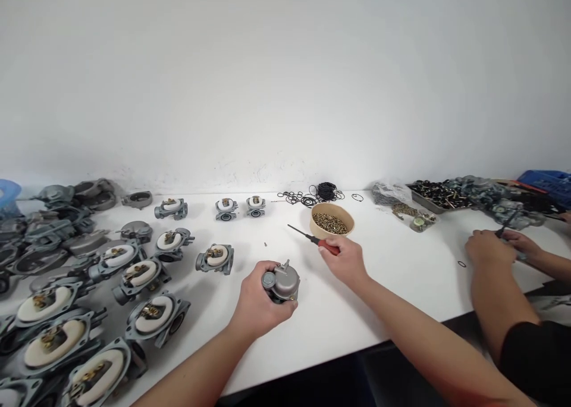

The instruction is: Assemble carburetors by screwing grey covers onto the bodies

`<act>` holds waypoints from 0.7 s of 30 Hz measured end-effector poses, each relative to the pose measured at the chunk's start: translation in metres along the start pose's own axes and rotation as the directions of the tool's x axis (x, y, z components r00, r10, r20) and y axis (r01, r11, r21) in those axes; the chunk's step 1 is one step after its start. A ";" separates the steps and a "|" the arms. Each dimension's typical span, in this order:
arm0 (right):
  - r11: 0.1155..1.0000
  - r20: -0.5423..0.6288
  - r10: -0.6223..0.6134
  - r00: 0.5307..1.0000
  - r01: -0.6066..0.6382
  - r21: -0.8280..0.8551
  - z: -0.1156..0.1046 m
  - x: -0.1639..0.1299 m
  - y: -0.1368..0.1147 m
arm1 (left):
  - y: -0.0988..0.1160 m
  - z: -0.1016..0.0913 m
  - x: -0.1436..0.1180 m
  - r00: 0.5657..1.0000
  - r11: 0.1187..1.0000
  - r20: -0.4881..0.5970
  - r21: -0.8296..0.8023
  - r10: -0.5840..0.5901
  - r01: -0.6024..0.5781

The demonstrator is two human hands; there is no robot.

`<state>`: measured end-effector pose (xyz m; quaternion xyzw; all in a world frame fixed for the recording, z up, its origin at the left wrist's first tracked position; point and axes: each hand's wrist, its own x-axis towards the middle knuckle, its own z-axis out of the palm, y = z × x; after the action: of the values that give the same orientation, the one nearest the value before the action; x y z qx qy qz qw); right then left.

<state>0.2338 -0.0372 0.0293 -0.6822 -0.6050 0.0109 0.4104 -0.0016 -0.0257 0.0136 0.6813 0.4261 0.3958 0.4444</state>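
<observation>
A white desk (401,288) runs along a plain pale wall, seen from above by the person working at it. Nearest, the left hand (259,303) is closed around a small grey carburetor (282,282), pinning it down on the desk just in front of the body so it cannot turn. Just beside it, the right hand (345,261) grips the red handle of a screwdriver (312,239), its thin shaft slanting up and left, away from the carburetor (not touching it). Right behind that hand stands a tan bowl of small brass screws (332,219), within easy reach. To the left, rows of open carburetor bodies (143,273) lie face up, their cream floats showing, likely laid out in order. Farther back, black rubber rings (319,194) are scattered near the wall. At the far right, another person's hands (499,246) work on a small part beside a tray of dark fittings (439,196).
</observation>
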 end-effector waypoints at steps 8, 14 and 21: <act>0.988 0.216 -0.037 0.976 0.068 -0.139 0.042 0.004 0.015 | 0.002 0.003 -0.002 0.998 1.000 -0.065 -0.017 -0.018 0.017; 0.978 0.277 -0.006 0.961 0.064 -0.201 0.052 0.005 0.023 | 0.005 0.008 -0.006 0.992 0.999 -0.119 -0.021 -0.046 0.044; 0.989 0.334 -0.049 0.941 0.092 -0.116 0.045 0.006 0.025 | 0.004 -0.007 -0.020 0.962 0.989 -0.248 0.060 -0.114 0.133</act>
<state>0.2327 -0.0054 -0.0121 -0.6738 -0.6886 0.0709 0.2584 -0.0133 -0.0435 0.0161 0.6159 0.5340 0.4317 0.3863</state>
